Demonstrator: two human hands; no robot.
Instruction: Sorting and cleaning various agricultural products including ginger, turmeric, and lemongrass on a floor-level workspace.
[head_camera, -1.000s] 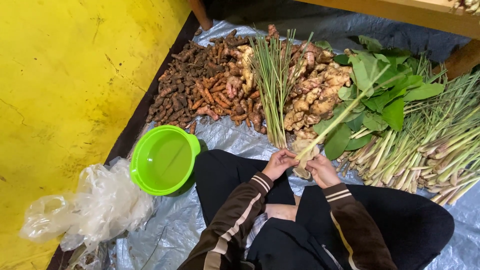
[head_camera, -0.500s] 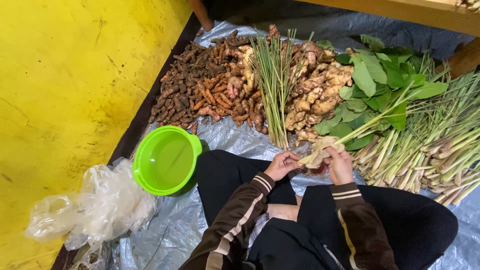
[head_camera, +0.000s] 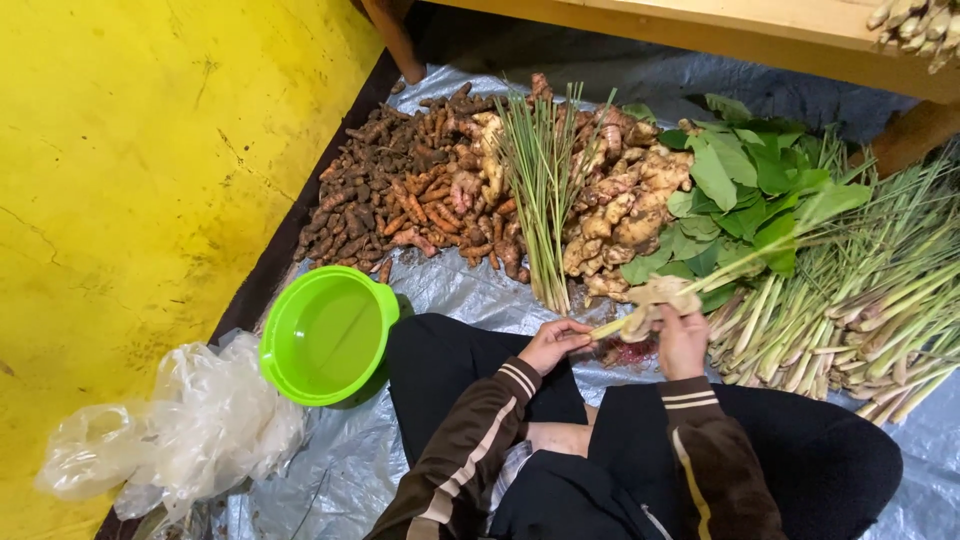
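Observation:
I sit on a grey plastic sheet (head_camera: 470, 290) with my knees in front of me. My right hand (head_camera: 683, 342) grips a bunch made of a pale ginger-like root (head_camera: 662, 293) and a lemongrass stalk (head_camera: 760, 255) with green leaves, which slants up to the right. My left hand (head_camera: 553, 343) pinches the stalk's cut lower end (head_camera: 604, 327). Both hands hover just above my knees, in front of the heaps of roots.
Heaps lie on the sheet: small brown turmeric roots (head_camera: 380, 195), thin green lemongrass (head_camera: 540, 190), pale ginger (head_camera: 625, 215), green leaves (head_camera: 745, 190), thick lemongrass stalks (head_camera: 860, 310). A green plastic bowl (head_camera: 325, 335) and crumpled clear bags (head_camera: 175, 425) sit left. Yellow floor (head_camera: 130, 180) left, wooden bench (head_camera: 700, 25) above.
My right hand has lifted the root and stalk bundle up and to the right. My left hand has slid down to the stalk's cut end.

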